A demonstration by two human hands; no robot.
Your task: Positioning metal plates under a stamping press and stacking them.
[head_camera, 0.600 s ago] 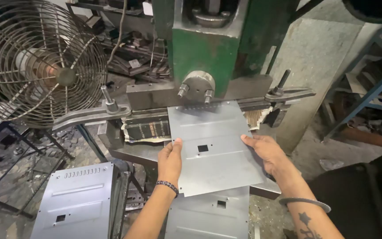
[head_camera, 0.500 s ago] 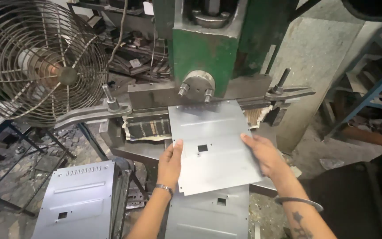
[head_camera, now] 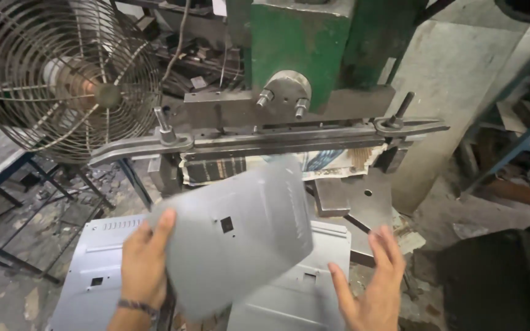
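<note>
Left hand (head_camera: 144, 260): it grips the grey sheet-metal panel (head_camera: 234, 236) at the panel's left edge, with the fingers closed over the rim.
Right hand (head_camera: 372, 285): it is open, fingers spread, just to the right of the panel and not touching it.
Panel: it is tilted in the air in front of the green press (head_camera: 302, 55), blurred, with a small square hole near its middle; it hangs above two more flat panels, the lower right panel (head_camera: 295, 294) and the lower left panel (head_camera: 93, 270).
Risk, grip: one hand alone carries a wide thin sheet, so I judge it can swing, slip, or fall on the panels below and scratch them.
Risk, edges: the rim of the sheet looks thin and probably sharp; a sliding sheet can cut the bare fingers.
Risk, machine: the far corner of the panel is near the long steel bar (head_camera: 265, 142) of the press; a careless turn can knock it there.
Room, left: the wire-guard fan (head_camera: 62, 79) stands well apart at the upper left, and a dark frame is below it.
Room, right: a loose steel plate (head_camera: 354, 199) and a concrete wall (head_camera: 461, 79) close this side.
Room, near: the most open space is toward the person, above the lower panels.
</note>
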